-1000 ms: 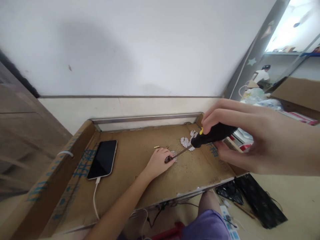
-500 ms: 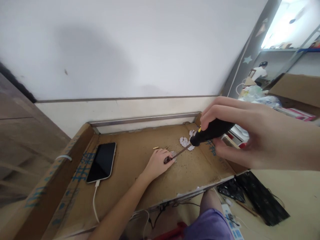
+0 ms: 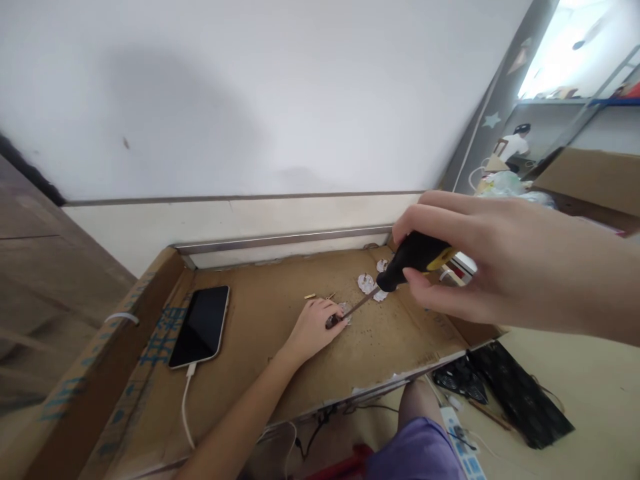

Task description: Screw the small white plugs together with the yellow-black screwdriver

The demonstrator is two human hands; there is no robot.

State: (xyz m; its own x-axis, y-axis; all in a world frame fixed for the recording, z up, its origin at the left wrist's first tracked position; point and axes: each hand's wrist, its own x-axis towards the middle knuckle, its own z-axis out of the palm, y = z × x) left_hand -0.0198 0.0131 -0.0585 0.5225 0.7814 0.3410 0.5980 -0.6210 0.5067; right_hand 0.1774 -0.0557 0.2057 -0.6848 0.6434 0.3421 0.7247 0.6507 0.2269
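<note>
My right hand [image 3: 493, 257] grips a screwdriver [image 3: 417, 257] by its black and yellow handle. The metal shaft slants down to the left, and its tip meets a small dark brown piece [image 3: 332, 322] at my left fingertips. My left hand [image 3: 316, 325] rests on the cardboard, fingers closed round that piece and partly hiding it. Beneath the fingers shows the edge of a pale, clear-looking disc. Several whitish round pieces with scalloped edges [image 3: 365, 283] lie just beyond the shaft. Beside my left hand is a small brass-coloured strip [image 3: 310, 297].
A flattened cardboard box [image 3: 265, 313] with raised sides covers the work surface. On its left lies a phone [image 3: 200, 327] with a white cable [image 3: 186, 413]. A wall [image 3: 280, 100] rises behind. Black items [image 3: 520, 393] lie on the floor at right; a person [image 3: 517, 143] sits far back.
My right hand has turned the screwdriver handle, so its yellow part now shows. The left hand stays on the piece. The whole view has shifted slightly.
</note>
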